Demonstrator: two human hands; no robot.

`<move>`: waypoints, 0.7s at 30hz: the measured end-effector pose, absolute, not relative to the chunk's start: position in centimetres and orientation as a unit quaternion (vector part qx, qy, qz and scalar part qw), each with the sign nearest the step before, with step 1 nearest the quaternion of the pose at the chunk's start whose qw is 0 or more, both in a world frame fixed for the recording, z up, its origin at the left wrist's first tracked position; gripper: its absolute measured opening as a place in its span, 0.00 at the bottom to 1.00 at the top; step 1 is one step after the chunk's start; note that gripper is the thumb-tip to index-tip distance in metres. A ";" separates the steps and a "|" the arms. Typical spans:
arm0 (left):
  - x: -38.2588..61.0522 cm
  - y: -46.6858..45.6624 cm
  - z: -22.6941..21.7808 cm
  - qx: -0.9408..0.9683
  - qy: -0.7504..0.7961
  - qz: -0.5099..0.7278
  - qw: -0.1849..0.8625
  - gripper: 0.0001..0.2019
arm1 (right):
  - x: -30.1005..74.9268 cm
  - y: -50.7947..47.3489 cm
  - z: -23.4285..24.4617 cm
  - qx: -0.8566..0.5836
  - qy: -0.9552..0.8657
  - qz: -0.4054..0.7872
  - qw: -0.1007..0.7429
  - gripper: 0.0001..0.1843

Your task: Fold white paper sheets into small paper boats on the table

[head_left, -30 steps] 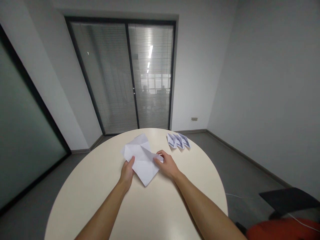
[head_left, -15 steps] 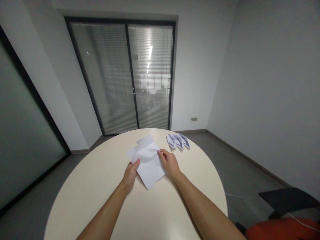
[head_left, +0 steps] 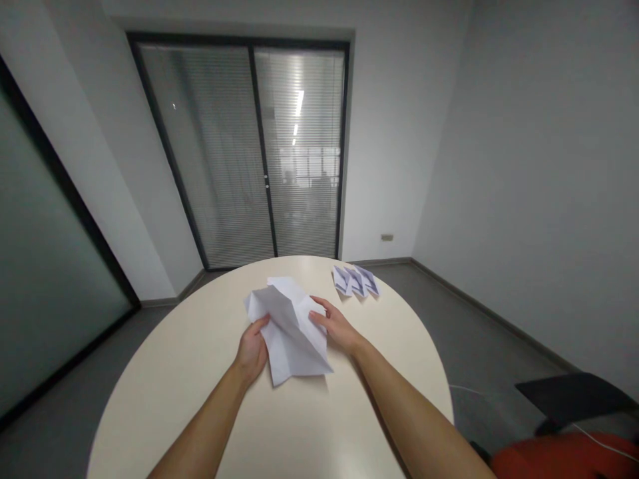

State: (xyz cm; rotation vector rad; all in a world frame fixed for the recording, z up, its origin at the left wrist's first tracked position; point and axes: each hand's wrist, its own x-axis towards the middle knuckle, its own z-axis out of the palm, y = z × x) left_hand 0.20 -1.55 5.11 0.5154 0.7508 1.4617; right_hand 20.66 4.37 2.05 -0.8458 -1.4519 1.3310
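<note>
A creased white sheet of paper (head_left: pixel 289 332) is held above the table by both hands, its surface bent along several fold lines. My left hand (head_left: pixel 252 349) grips the left edge, thumb on top and the other fingers hidden underneath. On the right edge, my right hand (head_left: pixel 335 324) pinches the sheet with its thumb on the upper face. Beyond that hand, several folded white paper pieces (head_left: pixel 356 281) lie in an overlapping row on the table.
The round cream table (head_left: pixel 180 372) fills the middle of the view. Behind it stands a glass door (head_left: pixel 239 153) with blinds. At the lower right are a black chair part (head_left: pixel 574 398) and a red seat (head_left: pixel 564 458).
The sheet has turned and its creases have opened more, with the lower edge now broader. My left hand has shifted slightly left. The folded pieces stay put.
</note>
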 end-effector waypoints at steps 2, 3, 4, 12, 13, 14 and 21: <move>0.3 -1.6 5.2 0.232 0.335 0.646 0.645 0.19 | 20.5 4.5 2.0 -0.338 -0.572 0.555 0.500 0.36; 0.3 -1.5 5.1 0.236 0.346 0.651 0.634 0.19 | 20.6 4.7 2.0 -0.346 -0.562 0.544 0.518 0.35; 0.2 -1.3 4.9 0.240 0.363 0.657 0.615 0.19 | 20.8 5.0 1.9 -0.361 -0.555 0.522 0.539 0.33; -4.6 1.8 2.2 0.391 0.658 0.562 0.314 0.14 | 23.8 6.6 0.9 -0.536 -0.572 0.241 0.572 0.24; -5.4 1.9 1.9 0.442 0.685 0.514 0.267 0.14 | 23.9 6.4 1.1 -0.566 -0.587 0.213 0.539 0.24; -6.1 2.0 1.7 0.458 0.692 0.498 0.252 0.12 | 24.0 6.2 1.3 -0.594 -0.601 0.182 0.504 0.23; -7.1 0.7 1.8 0.550 0.778 0.303 0.023 0.38 | 23.7 4.9 2.5 -0.695 -0.631 -0.025 0.343 0.24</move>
